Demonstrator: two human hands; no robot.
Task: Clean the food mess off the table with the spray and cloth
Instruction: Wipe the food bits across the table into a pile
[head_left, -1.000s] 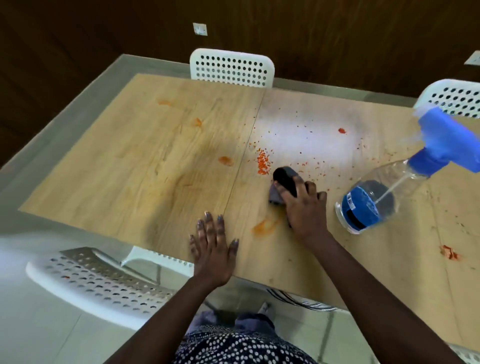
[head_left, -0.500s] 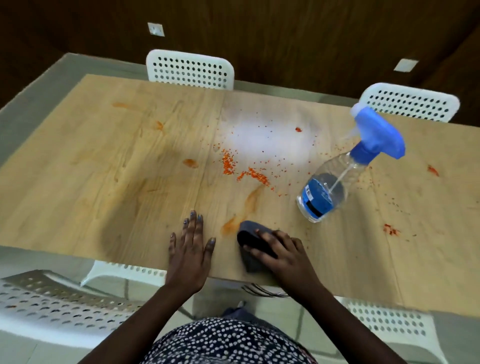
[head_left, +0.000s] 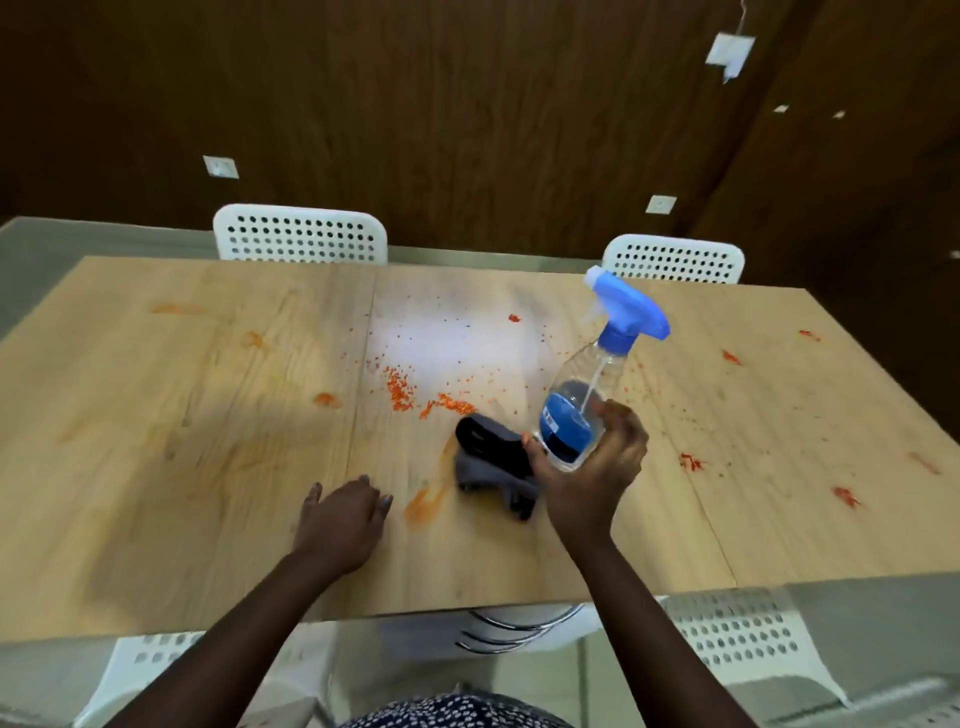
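Wood-panelled walls backed a pale wooden table (head_left: 197, 457) streaked with orange food smears. At its near centre the person's right hand (head_left: 592, 478) curled its fingers round the base of a clear spray bottle (head_left: 576, 415), blue trigger head tipped toward one o'clock. A crumpled dark grey cloth (head_left: 493, 462) lay on the table just at nine o'clock of that hand, apparently touching it. The left hand (head_left: 340, 519) rested low on the table, fingers loosely bent and holding nothing.

The step looked like taking up the spray. It would go best with the grip shifted up to the neck so a finger reached the trigger, nozzle aimed at the orange crumbs (head_left: 410, 397) at eleven o'clock of the cloth and the orange smear (head_left: 426, 499) beside it.

White perforated chairs (head_left: 301, 239) stood at twelve o'clock; more red spots (head_left: 691, 461) lay at three o'clock. Nothing blocked the reach.
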